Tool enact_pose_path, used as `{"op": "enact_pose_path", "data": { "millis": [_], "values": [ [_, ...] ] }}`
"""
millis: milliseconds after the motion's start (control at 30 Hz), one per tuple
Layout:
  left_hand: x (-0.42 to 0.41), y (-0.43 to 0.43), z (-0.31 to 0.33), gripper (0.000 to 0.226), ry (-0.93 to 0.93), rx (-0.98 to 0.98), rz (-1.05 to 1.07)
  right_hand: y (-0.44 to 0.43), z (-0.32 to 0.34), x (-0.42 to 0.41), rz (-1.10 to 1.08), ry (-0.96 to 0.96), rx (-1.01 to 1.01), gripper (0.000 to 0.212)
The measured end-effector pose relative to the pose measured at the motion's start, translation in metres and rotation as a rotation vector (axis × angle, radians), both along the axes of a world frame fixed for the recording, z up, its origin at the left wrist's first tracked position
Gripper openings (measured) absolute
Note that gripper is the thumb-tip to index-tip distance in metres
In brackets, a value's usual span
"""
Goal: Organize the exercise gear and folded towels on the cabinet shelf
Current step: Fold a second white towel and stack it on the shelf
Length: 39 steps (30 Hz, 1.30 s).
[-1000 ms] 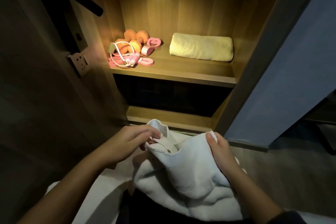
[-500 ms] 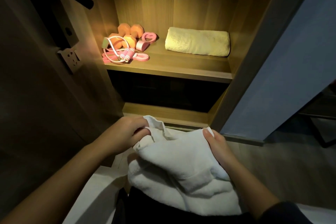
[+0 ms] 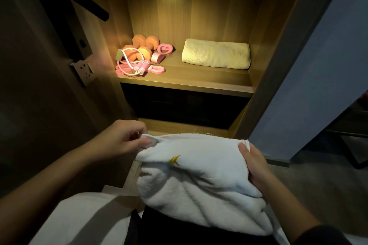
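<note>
Since half a second ago the white towel (image 3: 199, 185) has been drawn out wider between the hands, so its top edge now runs nearly straight across and a small yellow stitched mark (image 3: 174, 160) shows on its upper face.

Head view: the left hand (image 3: 123, 139) pinches the towel's upper left corner between thumb and curled fingers. The right hand (image 3: 253, 163) grips the upper right corner, thumb lying on top of the cloth and the fingers tucked out of sight beneath it. The rest of the towel hangs in loose, bunched folds over the person's lap, low in the picture and in front of the open cabinet.

On the lit shelf (image 3: 199, 83) above, a folded pale yellow towel (image 3: 216, 53) lies on the right side, its long edge facing forward. On the left side sits a cluster of gear, well apart from that towel: two orange dumbbells (image 3: 143, 45) at the back, a pink-handled skipping rope (image 3: 135, 66) coiled in front of them, and some pink pieces (image 3: 164, 48) just beside them, possibly hand grips, though the dim light makes that hard to tell.

At the left stands a dark door (image 3: 39, 105) with a black lever handle (image 3: 87, 4).
</note>
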<state>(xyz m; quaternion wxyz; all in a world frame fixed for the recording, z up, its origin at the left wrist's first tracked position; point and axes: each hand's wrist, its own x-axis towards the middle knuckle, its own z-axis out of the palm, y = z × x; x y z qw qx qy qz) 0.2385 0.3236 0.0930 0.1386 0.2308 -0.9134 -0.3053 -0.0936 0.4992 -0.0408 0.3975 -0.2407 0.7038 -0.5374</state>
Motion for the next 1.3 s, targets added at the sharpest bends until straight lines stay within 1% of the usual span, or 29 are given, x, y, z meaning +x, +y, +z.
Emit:
{"op": "enact_pose_path", "data": {
  "millis": [100, 167, 233, 300, 333, 367, 433, 500, 567, 633, 700, 767, 833, 933, 1133, 1200, 1300],
  "values": [
    [-0.001, -0.005, 0.014, 0.028, -0.081, -0.087, -0.024, -0.014, 0.013, -0.009, -0.052, 0.049, -0.063, 0.027],
    [-0.002, -0.011, 0.027, 0.031, -0.128, -0.124, -0.043, -0.028, 0.038, -0.02, -0.093, 0.115, -0.129, 0.022],
    [-0.005, -0.018, 0.044, 0.032, -0.165, -0.207, -0.083, -0.037, 0.075, -0.033, -0.078, 0.221, -0.187, 0.021],
    [-0.012, -0.025, 0.065, 0.019, -0.151, -0.345, -0.127, -0.042, 0.113, -0.047, -0.061, 0.293, -0.258, 0.021],
    [-0.016, -0.029, 0.077, 0.011, -0.123, -0.401, -0.129, -0.044, 0.132, -0.053, -0.059, 0.312, -0.313, 0.022],
    [-0.021, -0.033, 0.092, 0.008, -0.085, -0.455, -0.113, -0.047, 0.151, -0.061, -0.063, 0.334, -0.373, 0.023],
    [-0.033, -0.038, 0.127, 0.006, 0.002, -0.581, -0.093, -0.054, 0.192, -0.075, -0.083, 0.388, -0.473, 0.026],
    [-0.042, -0.04, 0.163, 0.009, 0.035, -0.672, -0.05, -0.059, 0.234, -0.086, -0.094, 0.432, -0.553, 0.026],
    [-0.046, -0.045, 0.198, 0.01, 0.087, -0.717, 0.004, -0.064, 0.272, -0.095, -0.105, 0.455, -0.638, 0.03],
    [-0.048, -0.048, 0.23, 0.01, 0.208, -0.743, 0.071, -0.07, 0.306, -0.101, -0.131, 0.491, -0.72, 0.028],
    [-0.053, -0.046, 0.255, 0.01, 0.314, -0.74, 0.125, -0.075, 0.333, -0.108, -0.177, 0.516, -0.79, 0.023],
    [-0.06, -0.042, 0.266, 0.011, 0.366, -0.697, 0.156, -0.08, 0.353, -0.112, -0.212, 0.507, -0.82, 0.024],
    [-0.064, -0.036, 0.265, 0.009, 0.371, -0.639, 0.14, -0.083, 0.362, -0.117, -0.232, 0.487, -0.811, 0.025],
    [-0.063, -0.028, 0.258, 0.006, 0.314, -0.633, 0.054, -0.086, 0.36, -0.124, -0.247, 0.502, -0.767, 0.025],
    [-0.059, -0.024, 0.242, 0.022, 0.066, -0.664, -0.055, -0.093, 0.352, -0.118, -0.228, 0.46, -0.73, 0.032],
    [-0.06, -0.028, 0.237, 0.028, 0.007, -0.682, -0.072, -0.095, 0.352, -0.117, -0.223, 0.445, -0.727, 0.034],
    [-0.061, -0.036, 0.232, 0.028, -0.045, -0.71, -0.065, -0.097, 0.352, -0.113, -0.202, 0.446, -0.711, 0.032]
  ]
}}
